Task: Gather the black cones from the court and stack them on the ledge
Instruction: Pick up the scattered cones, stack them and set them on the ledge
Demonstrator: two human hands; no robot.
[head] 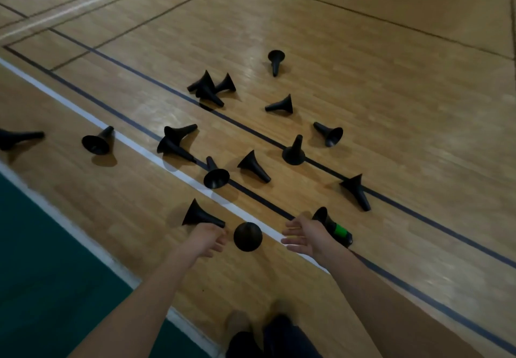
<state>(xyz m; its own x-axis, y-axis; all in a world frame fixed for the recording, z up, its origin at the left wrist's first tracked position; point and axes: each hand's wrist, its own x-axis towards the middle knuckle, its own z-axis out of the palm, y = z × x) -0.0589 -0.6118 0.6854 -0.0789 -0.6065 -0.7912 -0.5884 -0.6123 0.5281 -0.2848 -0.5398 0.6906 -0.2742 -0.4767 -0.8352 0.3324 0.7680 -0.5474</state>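
while both arms are stretched forward over the wooden floor point(391, 92), the left grip point(208, 239) is seen released, its fingers loosely bent and closed on nothing. the right grip point(303, 236) is likewise released, palm turned inward and fingers spread. between the two grips, just apart from each, an end-on cone point(248, 236) is seen as a dark disc; whether it rests on the floor cannot be told. just beyond the left grip a near cone point(199, 215) is laid on its side, its narrow tip right at the knuckles. behind the right grip a banded cone point(335, 229) with a green ring is partly hidden; whether it is touched cannot be told.

further out, black cones are scattered across the floor, nearly all tipped over. a white line point(156, 159) and dark lines are crossed by the spread. one upright cone point(293, 152) is stood on a dark line. around it, single cones are found at the middle point(216, 176), beside that point(252, 165), to the right point(357, 190), and beyond point(329, 133) point(280, 104). a pair point(176, 141) is touching by the white line, and a cluster point(209, 88) of three is piled beyond it. a far cone point(276, 60) is set well apart. two more lie to the left point(97, 141), one cut by the frame edge point(16, 137). a green strip point(42, 260) borders the floor at lower left.
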